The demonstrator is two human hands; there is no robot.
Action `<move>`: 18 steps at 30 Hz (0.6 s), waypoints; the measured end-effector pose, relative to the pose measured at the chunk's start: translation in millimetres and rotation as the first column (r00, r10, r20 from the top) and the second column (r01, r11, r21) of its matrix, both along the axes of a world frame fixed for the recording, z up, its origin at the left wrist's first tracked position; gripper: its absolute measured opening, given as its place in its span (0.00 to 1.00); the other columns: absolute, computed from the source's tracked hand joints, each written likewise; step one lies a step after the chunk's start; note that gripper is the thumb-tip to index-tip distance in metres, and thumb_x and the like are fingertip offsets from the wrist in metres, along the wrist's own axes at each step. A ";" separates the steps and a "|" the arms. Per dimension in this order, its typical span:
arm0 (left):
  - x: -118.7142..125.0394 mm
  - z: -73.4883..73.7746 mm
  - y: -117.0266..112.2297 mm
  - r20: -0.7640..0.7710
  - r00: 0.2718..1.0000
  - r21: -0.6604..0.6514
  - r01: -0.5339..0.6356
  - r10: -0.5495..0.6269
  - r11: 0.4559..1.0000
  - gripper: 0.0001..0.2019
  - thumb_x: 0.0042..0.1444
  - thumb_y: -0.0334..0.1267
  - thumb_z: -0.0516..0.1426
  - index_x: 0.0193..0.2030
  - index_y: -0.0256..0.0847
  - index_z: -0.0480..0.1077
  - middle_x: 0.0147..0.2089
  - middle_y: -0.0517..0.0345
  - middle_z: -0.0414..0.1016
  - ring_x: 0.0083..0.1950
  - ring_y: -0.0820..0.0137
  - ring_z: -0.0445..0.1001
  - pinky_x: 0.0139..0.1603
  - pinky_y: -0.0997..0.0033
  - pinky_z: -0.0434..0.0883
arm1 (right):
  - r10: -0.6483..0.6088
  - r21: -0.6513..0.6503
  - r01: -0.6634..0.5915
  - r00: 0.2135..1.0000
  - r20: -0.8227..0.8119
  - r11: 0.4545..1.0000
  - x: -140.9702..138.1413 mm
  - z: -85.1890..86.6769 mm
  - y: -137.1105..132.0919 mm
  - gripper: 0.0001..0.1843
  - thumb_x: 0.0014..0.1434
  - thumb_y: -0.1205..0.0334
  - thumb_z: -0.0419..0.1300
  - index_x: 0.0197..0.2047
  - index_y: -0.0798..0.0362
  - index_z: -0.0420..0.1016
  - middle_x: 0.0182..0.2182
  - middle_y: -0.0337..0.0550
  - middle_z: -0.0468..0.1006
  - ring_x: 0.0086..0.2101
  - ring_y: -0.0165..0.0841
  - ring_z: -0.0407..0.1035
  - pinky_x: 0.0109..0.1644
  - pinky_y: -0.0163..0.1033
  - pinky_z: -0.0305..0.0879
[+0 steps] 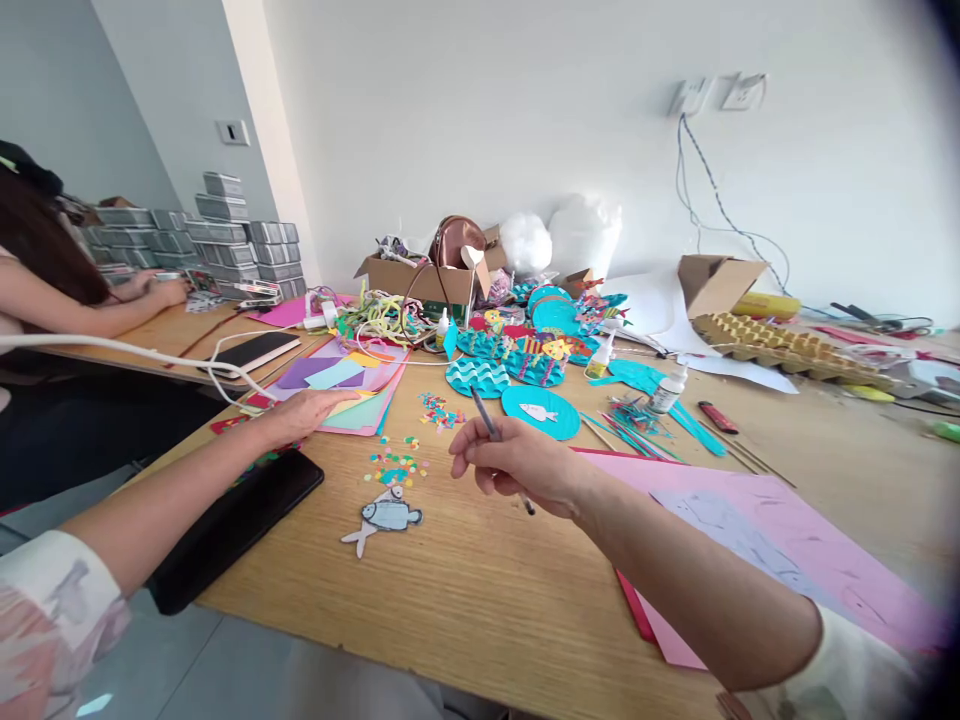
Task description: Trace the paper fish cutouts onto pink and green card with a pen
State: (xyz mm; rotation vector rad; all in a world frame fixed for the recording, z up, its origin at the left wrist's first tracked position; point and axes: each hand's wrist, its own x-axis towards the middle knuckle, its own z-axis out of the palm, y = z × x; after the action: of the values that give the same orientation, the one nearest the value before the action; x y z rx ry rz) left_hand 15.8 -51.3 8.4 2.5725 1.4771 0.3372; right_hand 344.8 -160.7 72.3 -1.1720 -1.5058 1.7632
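Note:
My right hand [517,462] is closed around a slim pen [484,413], held tilted above the table. My left hand [307,416] lies with its fingers stretched out at the near edge of a stack of coloured paper [367,416]; whether it grips a sheet does not show. Between my hands, small round paper dots [394,466] are scattered. Just in front of them lies a blue-grey paper fish cutout [390,515], overlapping a white fish cutout [362,540]. A turquoise disc [559,427] with a white fish on it sits beyond my right hand.
A black case [247,525] lies under my left forearm. Pink sheets with fish drawings [795,530] are at right. Farther back are a glue bottle [668,388], decorated turquoise discs [478,376], a cardboard box [420,282] and an egg tray [772,348]. Another person's hands [161,290] work at left.

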 end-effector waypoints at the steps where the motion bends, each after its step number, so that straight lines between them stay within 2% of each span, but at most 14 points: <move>1: -0.2 0.3 -0.1 -0.008 1.000 -0.007 -0.016 0.016 1.000 0.24 0.60 0.42 0.41 0.59 0.42 0.64 0.60 0.55 0.66 0.58 0.61 0.67 0.57 0.64 0.63 | 0.005 -0.007 -0.005 1.000 0.017 1.000 -1.6 -1.6 3.1 0.07 0.49 0.75 0.52 0.31 0.56 0.66 0.25 0.37 0.75 0.16 0.19 0.60 0.16 0.26 0.40; 6: -0.6 3.7 -0.5 -0.035 0.996 -0.027 -0.081 0.080 0.996 0.25 0.59 0.41 0.41 0.61 0.39 0.62 0.57 0.51 0.70 0.55 0.60 0.70 0.55 0.65 0.65 | 0.022 -0.035 -0.018 0.993 0.120 0.999 -11.5 -4.6 14.1 0.08 0.51 0.78 0.51 0.30 0.57 0.66 0.25 0.37 0.75 0.15 0.19 0.61 0.16 0.26 0.42; 10: 1.4 7.0 -3.1 -0.045 0.995 -0.034 -0.089 0.087 0.995 0.25 0.59 0.39 0.40 0.61 0.38 0.60 0.58 0.50 0.69 0.56 0.60 0.69 0.55 0.64 0.65 | 0.032 -0.058 -0.025 0.992 0.122 0.998 -17.1 -9.3 22.7 0.09 0.51 0.78 0.51 0.30 0.57 0.67 0.24 0.37 0.76 0.16 0.20 0.63 0.15 0.26 0.42; 14: 4.3 7.4 -4.9 -0.061 0.994 -0.029 -0.097 0.095 0.995 0.25 0.58 0.38 0.41 0.60 0.40 0.61 0.57 0.52 0.70 0.54 0.60 0.71 0.53 0.65 0.66 | 0.030 -0.080 -0.021 0.992 0.119 0.997 -28.1 -10.0 32.7 0.10 0.52 0.80 0.51 0.29 0.58 0.68 0.23 0.39 0.77 0.15 0.21 0.63 0.14 0.26 0.42; 18: 6.4 5.8 -4.3 -0.080 0.990 -0.015 -0.116 0.114 0.993 0.22 0.56 0.37 0.43 0.58 0.45 0.62 0.51 0.56 0.74 0.49 0.62 0.73 0.48 0.67 0.67 | -0.001 -0.121 0.011 0.996 0.084 0.993 -50.7 -6.2 48.3 0.12 0.55 0.81 0.50 0.28 0.59 0.68 0.21 0.40 0.76 0.16 0.22 0.66 0.13 0.26 0.41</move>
State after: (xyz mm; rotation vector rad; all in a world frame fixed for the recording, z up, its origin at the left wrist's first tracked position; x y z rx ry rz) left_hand 22.1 -55.6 14.2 2.5190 1.6516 0.2363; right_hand 294.1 -112.4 66.1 -1.3245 -1.4579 1.8449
